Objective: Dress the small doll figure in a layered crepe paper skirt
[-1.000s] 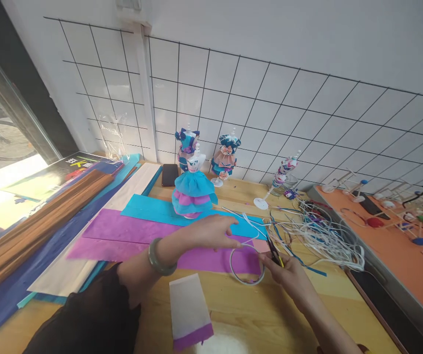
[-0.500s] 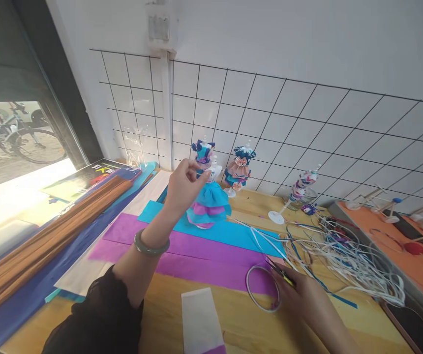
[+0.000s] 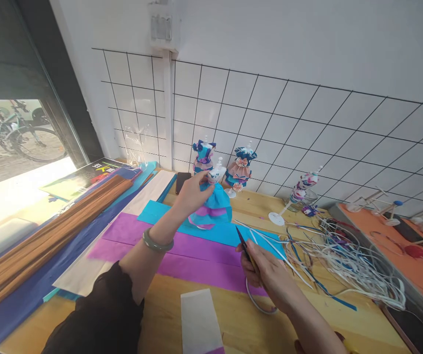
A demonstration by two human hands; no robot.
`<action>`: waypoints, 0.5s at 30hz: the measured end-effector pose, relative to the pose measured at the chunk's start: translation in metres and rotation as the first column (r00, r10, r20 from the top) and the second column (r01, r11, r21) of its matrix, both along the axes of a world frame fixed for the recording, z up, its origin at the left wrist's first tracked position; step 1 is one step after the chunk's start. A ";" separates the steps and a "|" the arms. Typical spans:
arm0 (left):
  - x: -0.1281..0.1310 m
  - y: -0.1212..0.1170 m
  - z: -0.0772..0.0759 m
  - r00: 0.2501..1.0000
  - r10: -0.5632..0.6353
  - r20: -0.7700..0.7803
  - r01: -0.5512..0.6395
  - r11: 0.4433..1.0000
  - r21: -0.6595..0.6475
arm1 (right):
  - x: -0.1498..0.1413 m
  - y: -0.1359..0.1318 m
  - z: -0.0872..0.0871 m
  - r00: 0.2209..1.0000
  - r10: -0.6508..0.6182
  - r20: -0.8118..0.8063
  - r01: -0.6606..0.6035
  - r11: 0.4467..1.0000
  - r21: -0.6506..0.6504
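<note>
My left hand (image 3: 195, 192) closes its thumb and fingers round the waist of a small white dress form (image 3: 217, 172), which wears a tiered blue and purple crepe paper skirt (image 3: 215, 204). In my right hand (image 3: 261, 265) is a pair of scissors (image 3: 243, 242), its dark pointed tip aimed up and to the left. The fingers hide most of the handles. Beneath both arms lie strips of purple paper (image 3: 204, 268) and blue paper (image 3: 239, 233). A pale ring (image 3: 250, 295) lies partly hidden under my right hand.
Two dressed forms (image 3: 203, 156) (image 3: 241, 169) stand behind; a slim wrapped one (image 3: 305, 186) leans at right. Tangled cords (image 3: 359, 268) sit beside an orange tray (image 3: 410, 246). Paper rolls (image 3: 64, 221) lie left. A white strip (image 3: 200, 319) lies in front, a wire grid (image 3: 257, 108) behind.
My left hand has come down and right onto the dress form's waist. My right hand has moved up and left with the scissors, away from the ring.
</note>
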State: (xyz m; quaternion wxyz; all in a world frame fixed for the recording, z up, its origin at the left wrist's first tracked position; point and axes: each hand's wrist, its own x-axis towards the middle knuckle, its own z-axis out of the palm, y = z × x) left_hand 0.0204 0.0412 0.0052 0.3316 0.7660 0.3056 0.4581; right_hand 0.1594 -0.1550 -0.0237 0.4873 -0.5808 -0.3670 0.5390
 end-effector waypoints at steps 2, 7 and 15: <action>0.000 -0.001 0.001 0.999 0.030 0.017 -0.030 0.999 0.012 | -0.008 0.009 0.003 0.997 0.007 -0.082 -0.010 0.999 -0.037; -0.003 -0.005 0.008 0.996 0.074 0.049 -0.073 0.997 -0.006 | -0.022 0.029 0.014 0.973 0.011 -0.231 -0.021 0.999 -0.042; -0.009 -0.001 0.012 0.998 -0.008 0.066 0.020 0.984 -0.176 | -0.028 0.034 0.026 0.923 0.056 -0.380 -0.066 0.998 -0.011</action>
